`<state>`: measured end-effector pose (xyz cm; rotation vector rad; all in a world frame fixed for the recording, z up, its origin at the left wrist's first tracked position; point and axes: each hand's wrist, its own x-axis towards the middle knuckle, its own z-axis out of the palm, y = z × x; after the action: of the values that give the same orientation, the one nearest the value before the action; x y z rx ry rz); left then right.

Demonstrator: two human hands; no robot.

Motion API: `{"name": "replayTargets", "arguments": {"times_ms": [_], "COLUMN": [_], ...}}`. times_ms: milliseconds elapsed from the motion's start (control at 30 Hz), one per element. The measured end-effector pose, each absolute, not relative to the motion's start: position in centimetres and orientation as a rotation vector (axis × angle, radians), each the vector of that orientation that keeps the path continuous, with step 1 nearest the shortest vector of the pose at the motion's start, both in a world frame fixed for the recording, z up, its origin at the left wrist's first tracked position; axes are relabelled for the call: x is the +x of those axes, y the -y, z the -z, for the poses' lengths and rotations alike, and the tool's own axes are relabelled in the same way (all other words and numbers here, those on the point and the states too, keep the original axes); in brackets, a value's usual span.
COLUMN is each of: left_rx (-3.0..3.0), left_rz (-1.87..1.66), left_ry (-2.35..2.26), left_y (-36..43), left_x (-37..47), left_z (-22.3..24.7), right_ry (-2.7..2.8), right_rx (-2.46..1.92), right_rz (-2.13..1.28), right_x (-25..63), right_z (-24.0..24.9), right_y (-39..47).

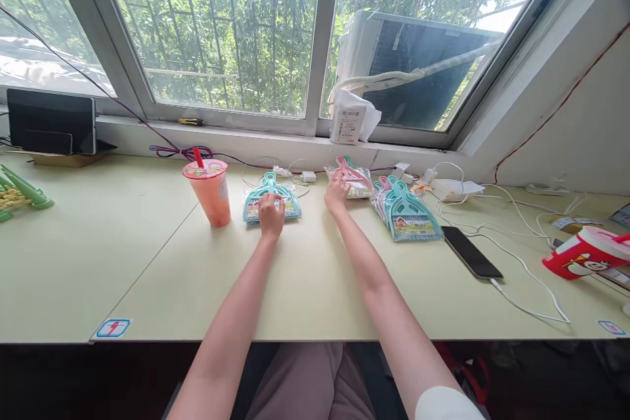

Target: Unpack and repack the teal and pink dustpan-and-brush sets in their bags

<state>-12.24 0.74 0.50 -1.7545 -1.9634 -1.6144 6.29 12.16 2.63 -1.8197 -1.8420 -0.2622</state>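
Two bare arms reach over the pale green table. My left hand [271,214] rests on a wrapped teal dustpan set [291,207], its fingers bent over the label. Farther right, my right hand [336,191] touches the left side of a wrapped pink dustpan set [359,178]; its fingertips lie near the pink handle, and a teal handle shows behind. Whether either hand grips its set is unclear. Beside them, to the right, several wrapped teal and pink sets [416,213] lie overlapped in a fanned pile.
A cup with an orange drink [214,200] stands left of my left hand. On the right are a black phone [471,252] on a white cable, a red cup [583,256] and tangled cables. A tablet [52,121] and green items [24,189] are at the far left.
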Motion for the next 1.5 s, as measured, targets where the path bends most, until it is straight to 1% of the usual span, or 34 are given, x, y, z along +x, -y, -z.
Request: {"name": "replayTargets", "arguments": {"times_ms": [167, 267, 400, 467, 567, 667, 733, 800, 867, 1000, 1133, 1267, 1400, 1500], "left_rx": [-1.760, -1.870, -2.175, -2.272, -2.358, -2.575, -2.765, -2.816, -2.742, -2.590, -2.426, -2.293, -2.052, -1.980], "left_rz": [1.652, 1.710, 1.962, 2.095, 2.341, 2.699, 2.818, 2.850, 2.889, 2.959, 3.003, 3.192, 3.365, 3.392], "left_ry": [1.953, 1.908, 1.761, 1.682, 1.560, 1.431, 1.512, 1.690, 1.815, 1.910, 1.880, 1.722, 1.650, 1.606], "left_y": [-0.6, -0.5, 0.1, 0.5, 1.1, 1.9, 2.4, 2.8, 3.1, 3.3, 3.2, 3.0, 2.5, 2.1], "left_x": [-11.4, -10.3, -8.7, -8.0, -7.0, -6.0, -5.4, -5.0, -5.0, -5.6, -6.3, -6.5, -6.9, -7.4], "left_z": [-0.8, -0.9, -1.0, -1.1, -1.5, -2.1, -2.4, -2.6, -2.7, -3.0, -3.4, -3.5, -3.4, -3.3], "right_ry": [1.814, 1.728, 1.706, 1.827, 2.035, 2.156, 2.223, 2.284, 2.332, 2.352, 2.306, 2.233, 2.094, 2.059], "right_rx": [-1.722, -1.660, -1.480, -1.348, -1.248, -1.228, -1.215, -1.182, -1.125, -1.061, -1.088, -1.064, -1.214, -1.367], "right_rz": [0.253, 0.257, 0.274, 0.269, 0.208, 0.124, 0.074, 0.053, 0.049, 0.087, 0.207, 0.271, 0.249, 0.166], "right_x": [9.6, 11.1, 10.9, 10.2, 9.5, 9.6, 10.0, 10.3, 10.4, 9.9, 9.7, 10.3, 11.1, 11.4], "right_z": [-7.1, -10.1, -12.0, -11.4, -9.3, -6.4, -4.8, -3.6, -3.0, -2.9, -2.9, -2.5, -2.2, -2.0], "right_y": [-11.5, -9.6, -3.8, -0.2, 3.8, 5.5, 5.5, 5.3, 5.1, 5.5, 5.6, 5.0, 4.0, 3.3]}}
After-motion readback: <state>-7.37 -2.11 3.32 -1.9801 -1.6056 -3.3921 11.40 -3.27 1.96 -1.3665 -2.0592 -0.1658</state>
